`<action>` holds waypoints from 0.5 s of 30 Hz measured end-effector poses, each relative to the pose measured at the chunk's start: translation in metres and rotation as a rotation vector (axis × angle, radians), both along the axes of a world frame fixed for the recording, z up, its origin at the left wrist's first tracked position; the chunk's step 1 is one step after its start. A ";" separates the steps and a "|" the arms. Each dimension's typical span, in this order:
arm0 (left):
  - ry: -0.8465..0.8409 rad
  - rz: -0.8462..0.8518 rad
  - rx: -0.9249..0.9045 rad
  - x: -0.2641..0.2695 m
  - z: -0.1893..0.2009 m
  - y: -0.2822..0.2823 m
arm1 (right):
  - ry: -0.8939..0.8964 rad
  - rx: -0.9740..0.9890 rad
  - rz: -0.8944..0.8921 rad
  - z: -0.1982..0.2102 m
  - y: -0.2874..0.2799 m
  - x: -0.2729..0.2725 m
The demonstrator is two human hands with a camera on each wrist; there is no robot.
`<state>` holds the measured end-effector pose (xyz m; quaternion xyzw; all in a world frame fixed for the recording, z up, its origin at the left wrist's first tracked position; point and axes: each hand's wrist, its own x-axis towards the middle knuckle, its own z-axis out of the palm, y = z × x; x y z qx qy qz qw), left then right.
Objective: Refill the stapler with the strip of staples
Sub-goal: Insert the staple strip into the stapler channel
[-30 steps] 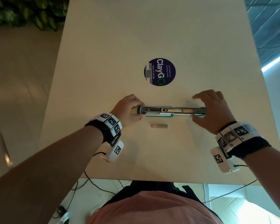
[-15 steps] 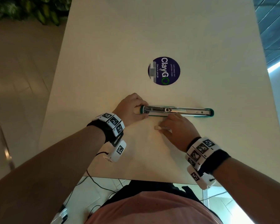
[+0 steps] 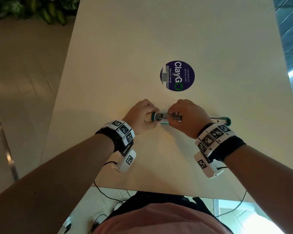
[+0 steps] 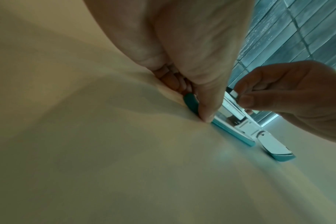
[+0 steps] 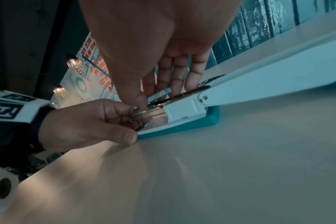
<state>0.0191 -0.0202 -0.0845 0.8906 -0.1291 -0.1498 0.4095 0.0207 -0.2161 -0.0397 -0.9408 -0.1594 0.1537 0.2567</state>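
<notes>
A teal-and-white stapler (image 3: 221, 119) lies opened flat across the table, its metal magazine channel (image 3: 160, 116) facing up. My left hand (image 3: 147, 115) grips the stapler's left end, thumb (image 4: 205, 106) pressed against the teal base (image 4: 232, 133). My right hand (image 3: 171, 116) pinches the silver strip of staples (image 3: 177, 117) between thumb and fingers, just over the magazine near that left end. The wrist views show the strip (image 4: 234, 94) held slightly above the channel and the white lid (image 5: 269, 89) folded back to the right. Whether the strip touches the channel is hidden by the fingers.
A round purple sticker (image 3: 177, 76) lies on the beige table (image 3: 159, 48) behind the stapler. The table's near edge (image 3: 159, 190) runs close to my body, with cables hanging below. Green plants (image 3: 41, 7) stand beyond the far left corner.
My right hand left the stapler's right end, picked the strip of staples off the table in front, and brought it over the magazine. The left hand stayed on the left end.
</notes>
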 end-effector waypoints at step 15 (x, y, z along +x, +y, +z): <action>-0.006 0.001 -0.007 0.000 0.001 0.000 | -0.034 -0.056 0.065 0.002 0.002 0.002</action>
